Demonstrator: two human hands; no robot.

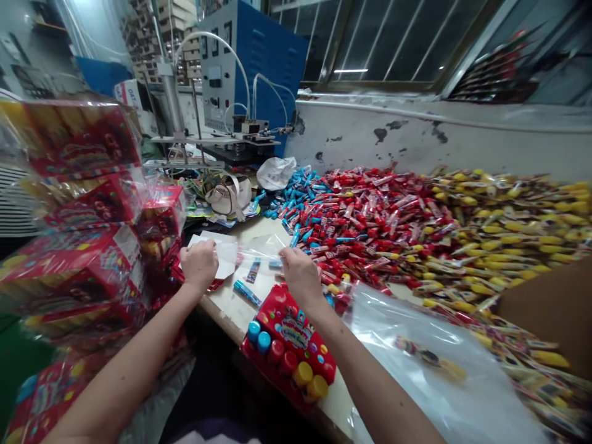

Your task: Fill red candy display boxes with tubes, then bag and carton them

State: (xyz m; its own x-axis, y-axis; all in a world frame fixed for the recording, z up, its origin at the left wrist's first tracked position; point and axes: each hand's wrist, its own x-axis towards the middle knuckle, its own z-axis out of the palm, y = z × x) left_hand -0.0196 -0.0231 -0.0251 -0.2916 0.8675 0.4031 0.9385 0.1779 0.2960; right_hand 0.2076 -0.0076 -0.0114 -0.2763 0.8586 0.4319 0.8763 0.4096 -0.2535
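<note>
Clear plastic bag (259, 248): light, limp, slippery; left hand (198, 265), right hand (300, 277) pinching opposite edges; best gripped along edge.

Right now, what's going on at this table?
A person is working with bare hands at a table. Their left hand pinches a white paper sheet, and their right hand is at a clear plastic film. A red pack of colored-capped tubes lies by the right arm, heaps of red, blue and yellow wrapped sticks spread beyond, and plastic-wrapped red boxes are stacked on the left.
</note>
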